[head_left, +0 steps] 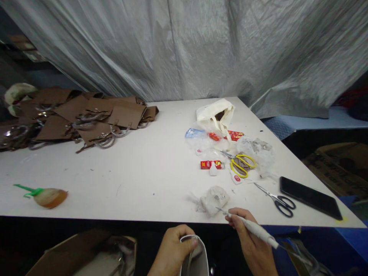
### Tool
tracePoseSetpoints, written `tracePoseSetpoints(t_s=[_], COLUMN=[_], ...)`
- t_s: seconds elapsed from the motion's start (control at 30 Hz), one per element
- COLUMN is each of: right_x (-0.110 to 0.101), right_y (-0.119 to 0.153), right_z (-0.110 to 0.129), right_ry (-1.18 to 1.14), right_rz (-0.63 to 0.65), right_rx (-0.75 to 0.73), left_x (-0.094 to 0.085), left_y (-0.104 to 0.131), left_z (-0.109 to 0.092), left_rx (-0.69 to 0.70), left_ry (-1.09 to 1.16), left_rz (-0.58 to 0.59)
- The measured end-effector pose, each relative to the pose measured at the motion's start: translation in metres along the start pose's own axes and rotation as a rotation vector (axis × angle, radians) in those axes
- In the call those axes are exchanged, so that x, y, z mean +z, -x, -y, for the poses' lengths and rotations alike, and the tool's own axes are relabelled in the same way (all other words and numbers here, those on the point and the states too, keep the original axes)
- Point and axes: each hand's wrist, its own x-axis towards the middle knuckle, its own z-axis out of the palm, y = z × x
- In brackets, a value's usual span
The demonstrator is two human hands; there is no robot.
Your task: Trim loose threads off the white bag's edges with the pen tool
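Observation:
My left hand (177, 249) is closed on the rim of a pale, open-topped bag (201, 260) below the table's front edge. The thumb lies over the rim, and the lower part of the bag is out of view. In my right hand (253, 241) is a white pen-shaped tool (255, 230) with a thin metal tip and what looks like a cord at its rear end. That tip points left, at the near edge of a crumpled greyish-white wad (215, 199) on the table. I cannot tell whether the two touch.
Brown handbags (126, 115) lie piled at the left. A bottle with a green nozzle (50, 197) is near the front edge. Yellow-handled scissors (243, 165), black-handled scissors (283, 205), a red box (210, 165), a cream cloth bag (212, 111) and a black phone (310, 197) lie right.

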Motion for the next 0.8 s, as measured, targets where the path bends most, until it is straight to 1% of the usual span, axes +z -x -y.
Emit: tracePoseSetpoints(t_s=[0.07, 0.17, 0.23, 0.33, 0.4, 0.6, 0.8], right_x=[0.004, 0.009, 0.01, 0.01, 0.01, 0.013, 0.013], right_y=[-0.005, -0.011, -0.013, -0.015, -0.017, -0.022, -0.025], right_z=[0.006, 0.011, 0.011, 0.009, 0.008, 0.005, 0.003], right_ry=[0.004, 0.002, 0.019, 0.04, 0.051, 0.131, 0.122], right_rz=[-0.009, 0.006, 0.029, 0.054, 0.075, 0.105, 0.115], right_rx=[-0.068, -0.128, -0.144, -0.158, -0.178, -0.253, -0.237], left_x=[0.0, 0.005, 0.009, 0.013, 0.015, 0.015, 0.016], left_y=[0.002, 0.005, 0.004, 0.001, -0.002, -0.009, -0.019], left_z=[-0.008, -0.016, -0.017, -0.016, -0.017, -0.023, -0.029], left_rx=[0.025, 0.041, 0.023, -0.021, -0.032, -0.052, -0.079], left_ry=[-0.066, -0.118, -0.114, -0.083, -0.074, -0.07, -0.085], left_rz=[-0.008, -0.033, -0.034, -0.002, 0.018, 0.026, 0.068])
